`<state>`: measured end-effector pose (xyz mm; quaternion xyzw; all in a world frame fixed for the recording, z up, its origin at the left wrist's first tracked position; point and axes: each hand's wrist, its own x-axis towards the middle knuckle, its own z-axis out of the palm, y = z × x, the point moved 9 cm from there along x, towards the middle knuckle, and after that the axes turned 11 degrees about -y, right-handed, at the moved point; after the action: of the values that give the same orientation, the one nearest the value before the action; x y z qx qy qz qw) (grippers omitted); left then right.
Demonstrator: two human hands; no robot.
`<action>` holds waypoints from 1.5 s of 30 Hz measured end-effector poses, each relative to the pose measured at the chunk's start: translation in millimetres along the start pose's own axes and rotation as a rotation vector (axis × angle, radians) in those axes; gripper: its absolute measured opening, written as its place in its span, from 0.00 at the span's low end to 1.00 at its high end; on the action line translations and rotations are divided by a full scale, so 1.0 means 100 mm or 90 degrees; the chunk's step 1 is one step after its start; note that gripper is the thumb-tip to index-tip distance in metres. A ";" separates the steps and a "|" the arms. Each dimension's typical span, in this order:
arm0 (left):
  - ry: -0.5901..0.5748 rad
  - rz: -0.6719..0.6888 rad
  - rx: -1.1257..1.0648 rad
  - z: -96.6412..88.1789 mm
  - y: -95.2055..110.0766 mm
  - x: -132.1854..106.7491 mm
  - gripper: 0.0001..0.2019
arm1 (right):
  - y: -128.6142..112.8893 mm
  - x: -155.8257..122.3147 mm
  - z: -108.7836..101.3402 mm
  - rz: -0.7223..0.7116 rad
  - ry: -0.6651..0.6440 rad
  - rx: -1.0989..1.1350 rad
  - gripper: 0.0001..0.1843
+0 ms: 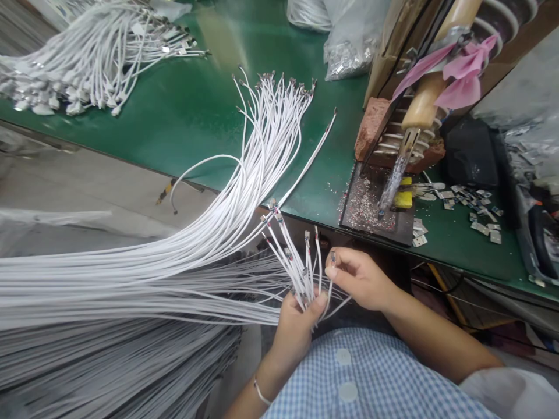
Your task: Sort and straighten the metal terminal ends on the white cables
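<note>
My left hand [299,320] is closed around a small bunch of white cables [301,276], their ends with little metal connectors standing up above the fist. Between thumb and fingertips, my right hand [364,278] pinches one white cable just below its small metal connector [333,257]. Both hands are in front of the body, below the bench edge. Beyond them a large bundle of white cables [257,169] fans out over the green bench [187,125], their tips pointing away from me. Two cables lie apart at its right side.
A soldering iron [410,134] with a wooden handle leans tip-down over a dark plate [364,203] with solder bits. Loose metal connectors [480,218] lie right of it. A finished-looking cable pile [96,64] is far left; a bag of metal parts [351,55] stands behind.
</note>
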<state>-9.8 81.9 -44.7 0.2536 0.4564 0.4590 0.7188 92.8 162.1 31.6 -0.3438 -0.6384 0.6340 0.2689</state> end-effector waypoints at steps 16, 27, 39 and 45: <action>-0.037 -0.014 0.014 0.02 -0.08 -0.01 0.08 | 0.03 0.02 -0.04 0.034 0.046 -0.025 0.16; -0.081 -0.014 0.013 0.10 -0.15 0.00 0.09 | 0.10 0.03 0.00 0.069 0.044 -0.006 0.12; -0.022 0.026 -0.006 0.12 0.10 0.03 0.08 | 0.06 -0.05 0.13 -0.013 -0.004 -0.023 0.08; -0.014 0.035 -0.005 0.08 0.19 0.07 0.10 | -0.16 -0.12 0.05 -0.058 -0.039 -0.262 0.09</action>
<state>-10.2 96.8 -28.8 0.2684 0.4395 0.4778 0.7117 94.5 150.3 48.3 -0.3429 -0.7772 0.4874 0.2021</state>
